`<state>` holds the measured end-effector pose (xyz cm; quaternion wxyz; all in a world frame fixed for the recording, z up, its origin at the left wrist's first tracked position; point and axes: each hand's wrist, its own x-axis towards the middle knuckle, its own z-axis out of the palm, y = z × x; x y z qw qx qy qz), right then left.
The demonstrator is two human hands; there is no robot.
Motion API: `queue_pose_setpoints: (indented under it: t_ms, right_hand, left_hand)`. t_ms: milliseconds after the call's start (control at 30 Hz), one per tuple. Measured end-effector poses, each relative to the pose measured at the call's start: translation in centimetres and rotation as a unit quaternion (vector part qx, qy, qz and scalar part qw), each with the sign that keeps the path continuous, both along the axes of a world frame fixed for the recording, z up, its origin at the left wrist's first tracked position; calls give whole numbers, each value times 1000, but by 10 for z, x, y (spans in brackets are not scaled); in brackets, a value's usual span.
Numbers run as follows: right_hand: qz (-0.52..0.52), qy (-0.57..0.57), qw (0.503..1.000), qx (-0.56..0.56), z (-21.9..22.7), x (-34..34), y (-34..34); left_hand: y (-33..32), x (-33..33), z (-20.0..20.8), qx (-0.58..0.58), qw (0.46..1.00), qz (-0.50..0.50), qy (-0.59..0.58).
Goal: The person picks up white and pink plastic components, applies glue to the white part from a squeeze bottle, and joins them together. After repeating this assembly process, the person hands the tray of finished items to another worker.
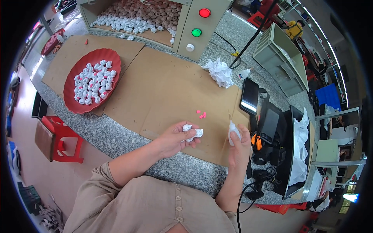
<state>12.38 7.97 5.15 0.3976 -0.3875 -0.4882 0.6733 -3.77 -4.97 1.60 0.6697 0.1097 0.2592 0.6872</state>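
Observation:
My left hand (175, 139) is closed on small white rounded pieces (199, 133) that look paper-wrapped. They show at the thumb and fingertips; the fingers hide part of them. A white squeeze bottle with a thin nozzle (232, 130) stands upright in the grip of my right hand (239, 144), its tip pointing up and away from the white pieces. Just beyond both hands, several tiny bright pink bits (204, 115) lie on the cardboard sheet (163, 91). At the left is a red scalloped bowl (68, 99) holding many similar white pieces, some showing pink.
A cabinet (186, 23) with red and green buttons stands at the back, with heaped white and brown pieces inside. Crumpled white paper (219, 73), a phone (249, 96), a small bottle (244, 74), black devices with cables (268, 124) and a black tray (286, 186) line the right side.

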Motion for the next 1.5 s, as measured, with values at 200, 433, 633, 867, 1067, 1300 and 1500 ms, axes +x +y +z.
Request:
queue_pose_setpoints:
  t_ms: [200, 433, 633, 867, 1067, 1300, 1500]
  right_hand:
    - [116, -138, 982, 63, -7, -14, 19]
    - [262, -260, 862, 347, -11, -61, 29]
    - [285, -294, 820, 400, -12, -70, 27]
    - [219, -105, 969, 41, 12, -33, -5]
    - [191, -17, 981, -10, -2, -13, -34]
    - [219, -9, 975, -32, -11, -13, -31]
    - [232, -25, 972, -12, -13, -13, -30]
  left_hand:
    - [-1, 1, 1, -1, 1000, -4, 9]
    - [-2, 0, 3, -3, 1000, -1, -8]
    - [-2, -1, 5, -2, 1000, 2, -9]
    - [0, 2, 3, -9, 999, 38, 11]
    - [1, 7, 2, -8, 993, 44, 108]
    - [0, 8, 9, -10, 966, -2, 258]
    - [1, 11, 8, -1, 960, 0, 280]
